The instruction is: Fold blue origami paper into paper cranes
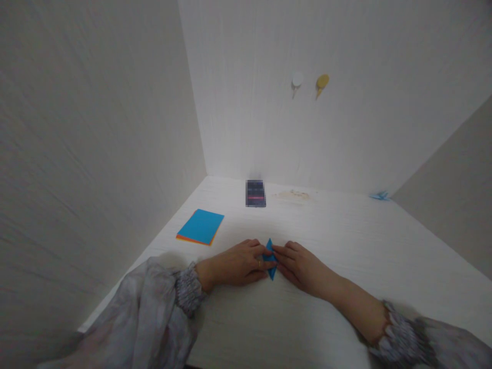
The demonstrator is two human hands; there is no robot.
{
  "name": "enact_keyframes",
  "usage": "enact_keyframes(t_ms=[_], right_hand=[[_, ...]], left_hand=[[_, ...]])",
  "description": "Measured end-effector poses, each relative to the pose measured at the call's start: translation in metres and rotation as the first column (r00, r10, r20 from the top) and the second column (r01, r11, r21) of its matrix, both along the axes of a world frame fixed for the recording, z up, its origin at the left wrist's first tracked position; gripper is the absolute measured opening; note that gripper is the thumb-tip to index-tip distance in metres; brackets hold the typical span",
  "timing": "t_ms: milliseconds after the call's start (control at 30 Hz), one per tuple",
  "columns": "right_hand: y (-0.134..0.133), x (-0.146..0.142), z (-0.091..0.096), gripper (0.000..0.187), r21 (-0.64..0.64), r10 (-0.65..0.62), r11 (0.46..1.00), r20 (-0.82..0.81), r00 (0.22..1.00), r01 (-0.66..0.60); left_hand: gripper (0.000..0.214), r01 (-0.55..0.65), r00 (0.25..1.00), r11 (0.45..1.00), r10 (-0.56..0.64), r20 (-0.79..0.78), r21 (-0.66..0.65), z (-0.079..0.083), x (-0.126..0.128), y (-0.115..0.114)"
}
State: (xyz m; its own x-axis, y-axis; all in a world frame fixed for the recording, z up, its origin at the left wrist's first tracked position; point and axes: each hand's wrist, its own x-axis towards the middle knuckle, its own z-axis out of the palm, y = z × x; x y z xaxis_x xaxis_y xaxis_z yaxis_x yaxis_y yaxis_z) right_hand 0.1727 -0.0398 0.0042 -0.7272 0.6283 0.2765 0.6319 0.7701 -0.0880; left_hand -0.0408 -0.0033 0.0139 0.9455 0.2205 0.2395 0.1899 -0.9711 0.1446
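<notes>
A small folded piece of blue paper lies on the white table between my two hands. It is narrow, with pointed ends toward and away from me. My left hand presses on its left side with the fingers bent together; a ring shows on one finger. From the right, my right hand meets it, fingertips pinched against the paper's edge. Both hands rest low on the tabletop. Most of the paper is hidden under the fingers.
A stack of blue sheets with orange beneath lies to the left. A dark blurred rectangle stands near the back wall. A small blue folded shape sits at the far right corner. Two round hooks hang on the wall.
</notes>
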Motion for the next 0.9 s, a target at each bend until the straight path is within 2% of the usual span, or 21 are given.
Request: enact_keyframes(t_ms=[133,433,633,900], right_hand=[[0.002,0.004,0.001,0.023,-0.110,0.004,0.994,-0.097,0.995,-0.014],[0.008,0.001,-0.004,0.025,-0.198,-0.020,0.980,-0.193,0.981,-0.019],[0.008,0.001,-0.003,0.025,-0.173,-0.016,0.985,-0.177,0.984,-0.015],[-0.007,-0.002,0.006,0.026,-0.008,0.041,0.999,-0.029,0.999,-0.041]], left_hand=[[0.034,-0.031,0.999,0.999,0.032,0.038,-0.040,-0.003,0.001,0.002],[0.026,-0.049,0.995,0.998,0.053,0.085,-0.041,-0.010,0.006,0.008],[0.026,-0.062,0.993,0.996,0.069,0.099,-0.068,-0.014,0.007,0.009],[0.028,-0.062,0.995,0.994,0.069,0.078,-0.092,-0.012,0.006,0.009]])
